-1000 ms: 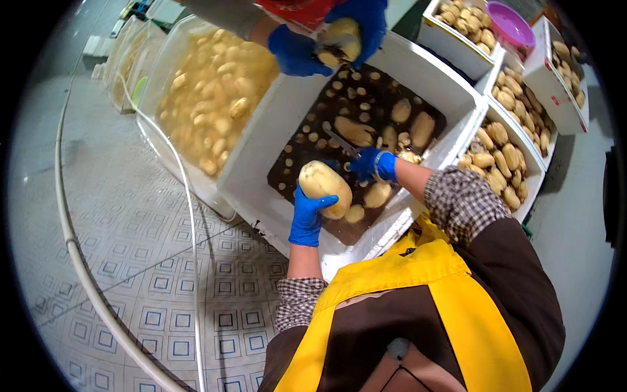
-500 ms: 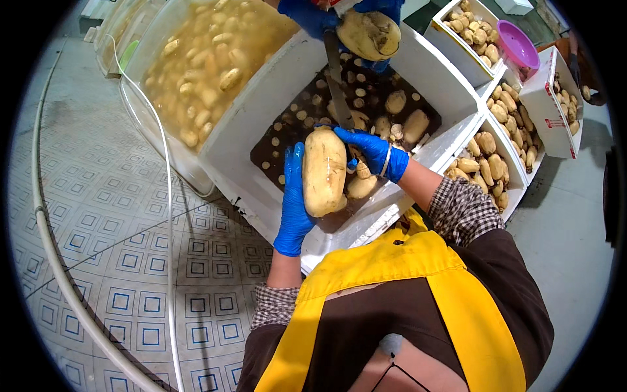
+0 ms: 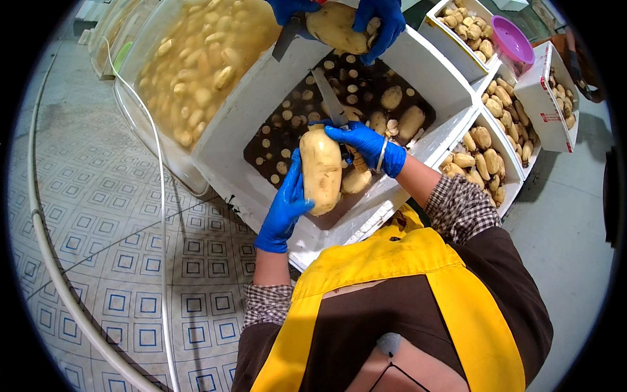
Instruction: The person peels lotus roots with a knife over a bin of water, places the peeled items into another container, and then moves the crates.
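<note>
A thick, pale lotus root segment [image 3: 321,171] is held upright over the white foam box [image 3: 238,114]. My left hand [image 3: 283,210], in a blue glove, cups its left side and lower end. My right hand [image 3: 363,145], gloved too with a pale band at the wrist, is closed round a knife [image 3: 329,97], its thumb by the top of the lotus root. The blade points up and away over dark water, where small cut pieces float. Other lotus roots [image 3: 411,124] lie in the box. Part of the knife's handle is hidden by my fingers.
Across the box, another person's gloved hand [image 3: 382,25] holds a lotus root [image 3: 338,27], with a knife [image 3: 286,39] beside it. A tub [image 3: 130,98] of lotus roots in cloudy water stands left. Filled foam boxes [image 3: 516,178] and a purple basin [image 3: 512,39] are right; a hose [image 3: 55,261] crosses the floor.
My left hand has slid down and turned, its fingers now bent round the lower lotus root. The knife blade has tilted slightly left. The other person's lotus root and knife have shifted left.
</note>
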{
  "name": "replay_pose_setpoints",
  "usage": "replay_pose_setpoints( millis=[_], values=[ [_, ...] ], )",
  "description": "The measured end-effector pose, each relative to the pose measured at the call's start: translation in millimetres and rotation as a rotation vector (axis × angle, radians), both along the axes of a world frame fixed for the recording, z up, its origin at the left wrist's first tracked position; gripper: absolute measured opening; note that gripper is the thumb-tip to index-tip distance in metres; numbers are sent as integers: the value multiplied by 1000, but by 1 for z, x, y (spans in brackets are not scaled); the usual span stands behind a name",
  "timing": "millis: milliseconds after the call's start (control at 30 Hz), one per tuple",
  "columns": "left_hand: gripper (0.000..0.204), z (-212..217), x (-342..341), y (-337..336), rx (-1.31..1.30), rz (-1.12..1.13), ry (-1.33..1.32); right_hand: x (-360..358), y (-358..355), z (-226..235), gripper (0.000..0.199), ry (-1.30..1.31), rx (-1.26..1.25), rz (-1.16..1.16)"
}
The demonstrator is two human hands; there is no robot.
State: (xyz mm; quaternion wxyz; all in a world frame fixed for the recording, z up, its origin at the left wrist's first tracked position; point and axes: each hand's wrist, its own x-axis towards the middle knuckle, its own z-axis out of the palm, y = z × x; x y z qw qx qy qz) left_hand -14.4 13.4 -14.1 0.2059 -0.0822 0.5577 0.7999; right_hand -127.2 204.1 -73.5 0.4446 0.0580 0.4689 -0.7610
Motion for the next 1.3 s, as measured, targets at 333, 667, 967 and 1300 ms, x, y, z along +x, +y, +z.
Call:
replay_pose_setpoints(
  millis=[333,667,967,1300],
  values=[
    [90,-16,-2,11,-91,110,-90,2,-5,12,47,175,94,-25],
    [79,-49,-2,8,213,227,-238,4,-1,0,45,298,111,-48],
    [47,-57,-15,26,159,227,-381,16,22,0,40,105,281,-110],
    [74,-6,-37,86,-135,-182,66,39,109,59,59,89,213,-346]
  ],
)
